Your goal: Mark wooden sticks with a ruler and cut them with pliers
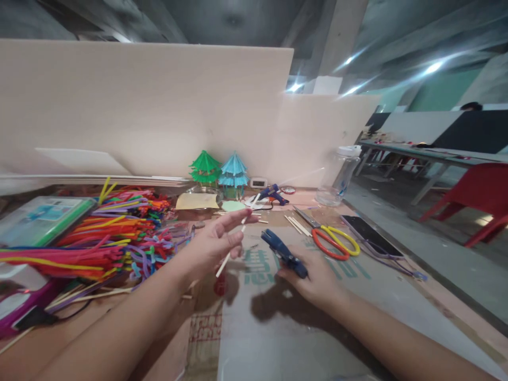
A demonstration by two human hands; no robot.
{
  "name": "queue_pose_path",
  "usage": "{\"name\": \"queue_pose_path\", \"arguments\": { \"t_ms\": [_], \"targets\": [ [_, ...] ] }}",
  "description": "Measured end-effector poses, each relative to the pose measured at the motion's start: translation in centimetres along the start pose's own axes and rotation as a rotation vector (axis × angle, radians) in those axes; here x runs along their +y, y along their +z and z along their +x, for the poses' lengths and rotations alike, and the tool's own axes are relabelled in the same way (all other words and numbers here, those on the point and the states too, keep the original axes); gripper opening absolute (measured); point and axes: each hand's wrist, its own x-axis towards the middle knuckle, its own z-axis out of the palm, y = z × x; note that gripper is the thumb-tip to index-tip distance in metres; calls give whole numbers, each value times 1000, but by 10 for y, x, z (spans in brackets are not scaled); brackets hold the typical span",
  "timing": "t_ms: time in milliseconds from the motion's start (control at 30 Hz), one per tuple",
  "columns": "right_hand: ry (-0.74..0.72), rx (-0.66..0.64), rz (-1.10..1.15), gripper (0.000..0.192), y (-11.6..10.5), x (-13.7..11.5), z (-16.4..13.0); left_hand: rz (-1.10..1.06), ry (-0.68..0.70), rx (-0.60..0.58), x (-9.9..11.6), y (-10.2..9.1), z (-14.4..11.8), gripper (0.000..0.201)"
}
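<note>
My left hand (226,233) is closed on a thin pale wooden stick (224,264), which slants up past the fingertips. To its right, my right hand (313,278) grips dark blue pliers (283,251), their head pointing up and left toward the stick. The tips of the two hands are apart, above a cardboard sheet under clear plastic. Short cut sticks (298,225) lie beyond my right hand, beside scissors (333,241) with red and yellow handles. A blue glue gun (273,194) rests behind my left fingertips.
Bundles of coloured pipe cleaners (103,233) and a plastic case (43,219) fill the left side. Small green (205,168) and blue (234,172) pavilion models stand at the back. A clear bottle (337,177) and a phone (372,235) are at the right edge.
</note>
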Motion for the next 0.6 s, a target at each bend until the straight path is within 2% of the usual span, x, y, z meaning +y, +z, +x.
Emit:
{"name": "queue_pose_path", "arguments": {
  "t_ms": [67, 133, 200, 267, 333, 433, 600],
  "targets": [
    [-70, 20, -69, 30, 0, 2, -3, 85, -31, 80, -6, -14, 9, 59],
    [-147, -17, -174, 25, 3, 1, -4, 181, -78, 157, -13, -29, 22, 50],
    [-224, -101, -303, 21, 6, -3, -3, 268, -124, 213, -19, -41, 39, 36],
    [-317, -208, -417, 20, 8, -7, 3, 340, -165, 238, -21, -50, 59, 33],
    [-408, -284, -477, 20, 10, -8, 10, 398, -201, 245, -23, -54, 79, 35],
    [-491, -315, -469, 22, 14, -1, 22, 459, -257, 250, -25, -56, 108, 36],
    [-475, -277, -397, 23, 21, 16, 28, 508, -303, 285, -34, -61, 154, 36]
  ]
}}
